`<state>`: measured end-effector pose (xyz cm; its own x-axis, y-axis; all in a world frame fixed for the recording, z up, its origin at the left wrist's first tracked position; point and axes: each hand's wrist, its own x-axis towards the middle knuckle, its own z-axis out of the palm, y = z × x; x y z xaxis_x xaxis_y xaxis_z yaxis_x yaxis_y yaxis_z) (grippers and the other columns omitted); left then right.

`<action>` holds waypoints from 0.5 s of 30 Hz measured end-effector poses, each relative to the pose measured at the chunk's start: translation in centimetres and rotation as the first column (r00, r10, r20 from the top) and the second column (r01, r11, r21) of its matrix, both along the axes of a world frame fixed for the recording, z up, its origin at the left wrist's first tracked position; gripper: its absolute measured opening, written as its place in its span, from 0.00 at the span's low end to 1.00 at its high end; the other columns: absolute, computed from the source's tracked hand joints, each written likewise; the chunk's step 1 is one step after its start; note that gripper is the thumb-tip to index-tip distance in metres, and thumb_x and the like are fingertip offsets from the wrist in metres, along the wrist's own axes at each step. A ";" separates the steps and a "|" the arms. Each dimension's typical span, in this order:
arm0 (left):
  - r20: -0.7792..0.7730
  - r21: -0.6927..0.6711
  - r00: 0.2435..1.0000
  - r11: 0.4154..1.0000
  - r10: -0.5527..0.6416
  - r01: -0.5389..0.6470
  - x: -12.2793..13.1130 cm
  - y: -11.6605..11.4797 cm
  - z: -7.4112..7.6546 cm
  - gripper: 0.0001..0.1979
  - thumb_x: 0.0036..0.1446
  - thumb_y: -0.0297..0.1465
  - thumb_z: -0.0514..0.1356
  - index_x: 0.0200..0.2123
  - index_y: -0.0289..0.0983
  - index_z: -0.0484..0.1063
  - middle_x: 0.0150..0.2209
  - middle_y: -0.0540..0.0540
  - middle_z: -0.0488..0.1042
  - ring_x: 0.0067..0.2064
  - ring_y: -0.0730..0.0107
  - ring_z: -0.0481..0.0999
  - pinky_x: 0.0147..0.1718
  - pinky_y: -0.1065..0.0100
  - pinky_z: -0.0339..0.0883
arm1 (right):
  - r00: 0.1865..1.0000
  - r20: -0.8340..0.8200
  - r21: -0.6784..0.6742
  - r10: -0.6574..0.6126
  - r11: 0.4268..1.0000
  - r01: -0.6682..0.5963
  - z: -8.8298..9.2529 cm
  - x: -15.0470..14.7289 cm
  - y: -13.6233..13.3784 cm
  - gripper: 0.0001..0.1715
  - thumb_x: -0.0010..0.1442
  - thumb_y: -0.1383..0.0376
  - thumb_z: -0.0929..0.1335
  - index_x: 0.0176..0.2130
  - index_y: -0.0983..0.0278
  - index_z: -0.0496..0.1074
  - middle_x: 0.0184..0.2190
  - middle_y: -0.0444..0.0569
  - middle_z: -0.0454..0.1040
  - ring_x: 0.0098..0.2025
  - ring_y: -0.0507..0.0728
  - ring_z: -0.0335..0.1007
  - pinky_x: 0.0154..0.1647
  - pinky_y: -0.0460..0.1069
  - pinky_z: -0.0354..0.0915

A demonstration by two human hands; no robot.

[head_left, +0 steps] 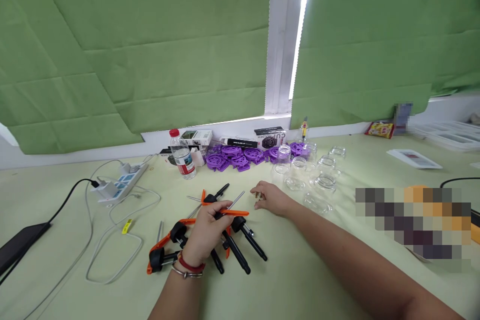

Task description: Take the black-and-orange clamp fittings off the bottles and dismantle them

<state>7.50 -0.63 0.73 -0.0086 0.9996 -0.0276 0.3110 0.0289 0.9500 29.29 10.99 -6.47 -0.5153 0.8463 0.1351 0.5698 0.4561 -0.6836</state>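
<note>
My left hand (pixel 210 227) grips an orange-and-black tool (pixel 234 250) with a black handle, an orange arm and a thin metal rod pointing up to the right. Several similar orange-and-black tools (pixel 161 258) lie around and under that hand, partly hidden by it. To the right, my right hand (pixel 272 199) is low over the table, thumb and fingers curled around small brass-coloured pieces (pixel 258 195). Their exact kind is too small to make out. Just beyond the right hand stand several clear glass-like jars (pixel 299 164).
Purple plastic parts (pixel 240 157) are heaped at the back beside boxes (pixel 197 137) and a red-capped water bottle (pixel 183 156). A power strip (pixel 122 185) with loose white cables lies left. At the far right are a snack packet (pixel 380 129) and a white tray (pixel 450 135).
</note>
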 end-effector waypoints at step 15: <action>0.002 0.006 0.995 0.995 0.095 -0.095 -0.1 0.2 -0.2 0.21 0.44 0.34 0.61 0.44 0.34 0.73 0.31 0.48 0.73 0.26 0.74 0.67 0.27 0.70 0.63 | 0.981 -0.108 -0.113 -0.161 0.982 0.149 -0.8 -0.6 1.1 0.24 0.44 0.62 0.74 0.42 0.66 0.73 0.30 0.46 0.69 0.31 0.52 0.65 0.33 0.47 0.62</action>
<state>7.37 -0.40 0.58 -0.1038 0.9944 -0.0220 0.3056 0.0529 0.9507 28.74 12.11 -7.24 -0.3627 0.9272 0.0936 0.5423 0.2916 -0.7879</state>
